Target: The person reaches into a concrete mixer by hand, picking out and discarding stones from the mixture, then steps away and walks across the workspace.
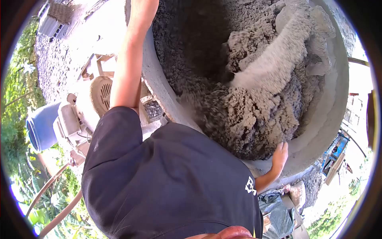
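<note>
A large round mixer drum [332,115] with a pale, coated rim lies in front of me. Inside it is lumpy grey concrete mix [254,123], with a lighter streak of powder [274,63] across its right part. Some of the mix looks smeared by motion. My left arm stretches along the drum's left side, and my left hand [144,10] is cut off by the top edge; its fingers are out of sight. My right hand [280,156] rests at the near right rim, its fingers stretched out beside the mix and holding nothing.
Left of the drum stands a motor [75,115] with a vented cover, beside a blue barrel [41,126]. Gravel [55,63] and greenery lie beyond. Blue equipment [335,150] is at the right. Near my right side are a plastic sheet [276,215] and a sack [297,194].
</note>
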### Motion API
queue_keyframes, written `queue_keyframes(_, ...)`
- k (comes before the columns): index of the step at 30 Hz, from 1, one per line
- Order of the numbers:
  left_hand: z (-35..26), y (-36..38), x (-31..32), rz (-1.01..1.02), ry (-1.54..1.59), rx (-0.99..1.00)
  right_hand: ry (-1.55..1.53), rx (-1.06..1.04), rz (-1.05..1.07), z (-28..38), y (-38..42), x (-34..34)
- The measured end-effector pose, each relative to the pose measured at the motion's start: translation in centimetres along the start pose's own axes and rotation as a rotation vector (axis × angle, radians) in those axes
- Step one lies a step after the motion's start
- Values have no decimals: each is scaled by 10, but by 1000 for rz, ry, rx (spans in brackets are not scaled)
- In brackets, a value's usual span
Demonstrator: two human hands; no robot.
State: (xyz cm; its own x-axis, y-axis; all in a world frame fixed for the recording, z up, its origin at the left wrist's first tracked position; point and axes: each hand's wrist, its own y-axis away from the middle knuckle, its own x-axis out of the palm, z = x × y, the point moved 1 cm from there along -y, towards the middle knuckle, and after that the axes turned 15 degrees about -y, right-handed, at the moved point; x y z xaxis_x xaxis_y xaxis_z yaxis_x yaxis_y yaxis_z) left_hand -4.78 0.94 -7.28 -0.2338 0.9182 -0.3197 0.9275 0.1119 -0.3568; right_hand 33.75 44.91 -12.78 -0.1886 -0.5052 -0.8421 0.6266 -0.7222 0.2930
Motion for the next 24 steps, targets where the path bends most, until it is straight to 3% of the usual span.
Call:
queue_keyframes(4,-4,1,3,23,-19,24,-141,1,-190,-11,-7,-8)
queue_keyframes(9,-11,12,4,78,57,-11,-150,-113,-268,-7,-9,-13)
queue_keyframes(11,-27,23,3,129,-62,32,-69,-105,-276,-7,-8,-14)
queue_keyframes(13,-41,29,-5,186,-218,198,-101,-93,-219,-12,-8,-13)
queue_keyframes(15,-57,48,-7,196,-188,139,-40,-94,180,10,-2,-9)
queue_keyframes(19,-60,98,-26,450,-496,291,-204,108,487,-2,3,6)
queue_keyframes(22,-51,153,-16,510,-892,54,-37,56,308,4,1,0)
queue_keyframes(24,-43,168,-3,403,-998,116,-9,70,235,7,-1,-2)
